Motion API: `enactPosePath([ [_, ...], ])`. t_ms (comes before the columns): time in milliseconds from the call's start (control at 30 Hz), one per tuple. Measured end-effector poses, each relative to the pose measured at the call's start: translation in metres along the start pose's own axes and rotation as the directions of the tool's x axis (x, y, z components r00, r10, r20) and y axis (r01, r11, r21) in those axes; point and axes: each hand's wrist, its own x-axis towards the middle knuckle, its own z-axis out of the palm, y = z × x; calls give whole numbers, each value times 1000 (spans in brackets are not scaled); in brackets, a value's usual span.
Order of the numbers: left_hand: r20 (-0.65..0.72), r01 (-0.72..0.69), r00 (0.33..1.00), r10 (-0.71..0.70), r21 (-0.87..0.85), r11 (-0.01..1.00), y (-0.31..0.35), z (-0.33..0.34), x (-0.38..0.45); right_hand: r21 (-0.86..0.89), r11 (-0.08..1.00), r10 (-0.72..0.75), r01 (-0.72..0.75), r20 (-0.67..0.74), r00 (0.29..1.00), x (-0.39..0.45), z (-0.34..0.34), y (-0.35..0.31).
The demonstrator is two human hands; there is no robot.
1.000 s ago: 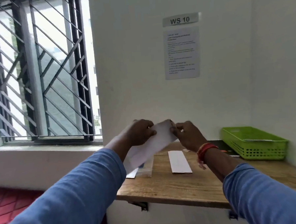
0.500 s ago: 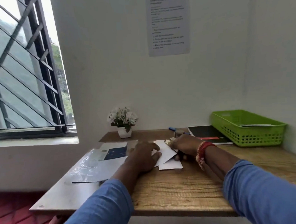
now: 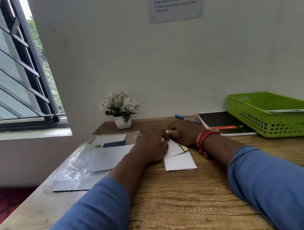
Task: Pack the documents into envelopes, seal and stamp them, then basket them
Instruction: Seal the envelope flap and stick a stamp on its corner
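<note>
Table (image 3: 196, 200): wooden, set against a white wall, with a barred window (image 3: 16, 69) to the left.
Left hand (image 3: 152, 148): lies knuckles up on a white envelope (image 3: 174, 148), fingers bent down onto the paper; whether it pinches or only presses cannot be told.
Right hand (image 3: 185, 132): just beyond the left, fingers curled onto the same envelope; the grip itself is hidden. A red bangle (image 3: 206, 135) circles the wrist.
Envelope: mid-table, tilted, mostly covered by both hands, a yellow strip (image 3: 184, 148) at its near right edge. It overlaps a second white envelope (image 3: 180, 163) lying flat nearer the person.
Left side: a clear plastic sleeve (image 3: 71, 170) with papers (image 3: 107, 159) on it.
Back edge: a small potted white flower (image 3: 120, 110), a blue pen (image 3: 187, 118).
Right side: a black notebook (image 3: 223, 122), touching a green basket (image 3: 271, 115) that holds paper.
Wall: a printed notice (image 3: 175, 5).
</note>
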Motion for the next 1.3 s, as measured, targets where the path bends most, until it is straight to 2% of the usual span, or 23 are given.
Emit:
enactPosePath([
  [67,-3,-20,1000,20,19,1000,2,2,-2,-14,1000,-5,6,9,1000,2,-2,-2],
  [167,101,-41,994,36,52,998,10,4,-8,-6,1000,18,-18,-9,1000,0,-8,0],
  [367,167,-65,985,43,127,990,22,-2,-18,186,972,149,-144,-11,989,-8,-13,14],
  [500,191,-96,979,73,114,989,22,-3,-16,355,917,197,-183,-5,980,-18,-26,26],
  [600,216,-133,970,108,106,985,23,-4,-13,441,876,251,-197,-65,966,-27,-35,37],
  [667,221,-154,967,127,109,982,26,-3,-8,500,836,328,-224,-130,936,-31,-41,45],
  [733,205,-159,970,133,111,981,31,-2,1,464,846,397,-264,-216,892,-33,-45,54],
  [833,223,-130,970,101,116,985,38,3,21,511,806,507,-299,-333,795,-32,-44,68],
  [900,215,-102,973,78,100,990,38,11,33,610,746,571,-267,-379,728,-30,-43,77],
  [933,191,-88,979,71,79,993,38,14,36,698,681,604,-222,-364,709,-27,-42,82],
  [967,161,-78,985,69,49,996,36,17,38,808,570,631,-153,-310,711,-25,-42,85],
  [1033,132,-79,988,78,-1,997,33,19,38,951,304,617,-56,-152,772,-24,-41,85],
  [1067,144,-80,986,81,-12,997,33,19,37,970,237,576,-55,-95,812,-22,-38,85],
  [1100,165,-78,983,79,-14,997,32,17,35,965,247,535,-93,-55,843,-21,-35,85],
  [1167,202,-81,976,83,-16,997,33,16,33,903,383,474,-196,-9,881,-21,-28,86],
  [1233,227,-96,969,98,-21,995,34,15,32,823,482,478,-301,41,877,-24,-24,86],
  [1300,243,-100,964,103,-28,995,35,15,30,780,529,512,-334,20,859,-27,-26,86],
])
